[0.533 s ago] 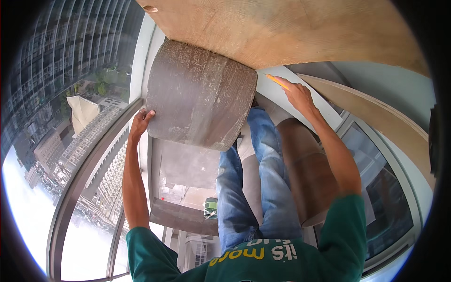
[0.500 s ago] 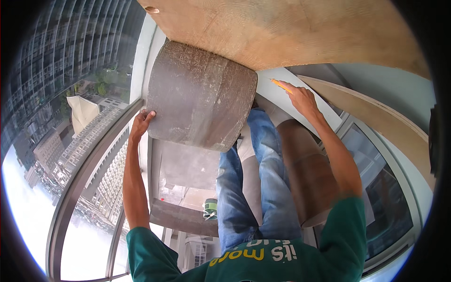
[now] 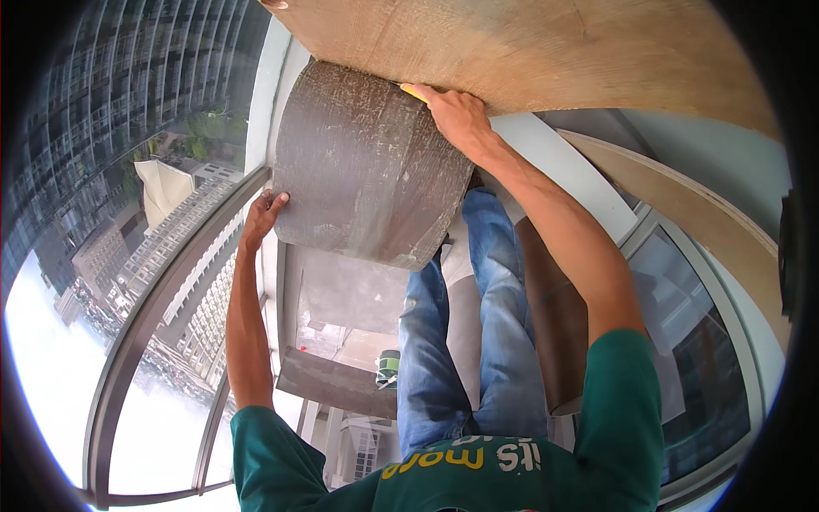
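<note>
A worn brown board [image 3: 363, 162] lies in front of me, its far edge meeting a large light plywood sheet [image 3: 529, 51]. My left hand [image 3: 261, 218] is closed on the board's left edge, thumb on top and fingers hidden below. In my right hand [image 3: 461, 118] is a slim yellow-orange pencil [image 3: 415, 91], its tip at the seam between the board and the plywood. The right hand rests over the board's far right part, close to the plywood edge.
A metal-framed window [image 3: 171, 230] at the left looks down on buildings far below. Around my legs stand another brown board [image 3: 550, 324] and a green bucket [image 3: 387, 369]. A curved plywood edge [image 3: 674, 183] and a framed glass panel [image 3: 691, 341] are at the right.
My right hand has moved left and farther away with the pencil, from beside the board to its far edge. My left hand keeps its grip on the board; the view has shifted slightly.
</note>
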Demonstrator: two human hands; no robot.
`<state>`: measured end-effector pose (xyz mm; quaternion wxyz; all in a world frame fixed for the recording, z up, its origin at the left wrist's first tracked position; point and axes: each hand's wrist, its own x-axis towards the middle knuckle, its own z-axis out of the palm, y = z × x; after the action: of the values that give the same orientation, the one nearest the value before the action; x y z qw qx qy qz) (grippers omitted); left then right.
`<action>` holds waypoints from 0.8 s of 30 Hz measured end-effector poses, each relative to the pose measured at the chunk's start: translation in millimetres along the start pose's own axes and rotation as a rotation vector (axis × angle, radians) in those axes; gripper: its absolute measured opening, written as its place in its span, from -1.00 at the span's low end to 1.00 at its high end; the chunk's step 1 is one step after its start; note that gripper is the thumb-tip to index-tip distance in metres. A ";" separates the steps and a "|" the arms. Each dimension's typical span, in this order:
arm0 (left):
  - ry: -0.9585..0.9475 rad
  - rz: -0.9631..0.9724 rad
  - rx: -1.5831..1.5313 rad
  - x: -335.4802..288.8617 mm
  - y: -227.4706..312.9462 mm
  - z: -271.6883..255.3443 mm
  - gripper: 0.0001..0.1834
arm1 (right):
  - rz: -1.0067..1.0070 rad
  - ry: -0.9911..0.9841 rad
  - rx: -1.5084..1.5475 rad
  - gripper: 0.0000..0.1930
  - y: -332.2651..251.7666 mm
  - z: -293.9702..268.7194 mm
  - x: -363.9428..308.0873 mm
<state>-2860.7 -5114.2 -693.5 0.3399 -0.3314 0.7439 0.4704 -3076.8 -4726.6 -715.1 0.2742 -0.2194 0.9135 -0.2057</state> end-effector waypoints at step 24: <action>-0.010 -0.033 -0.035 6.6 -13.1 -3.7 -0.19 | -0.126 0.015 0.066 -0.55 -73.5 -16.1 57.4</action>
<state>-2854.4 -5123.2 -703.9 0.3455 -0.3474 0.7283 0.4790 -3108.3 -4812.2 -689.9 0.2608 -0.2660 0.8926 -0.2540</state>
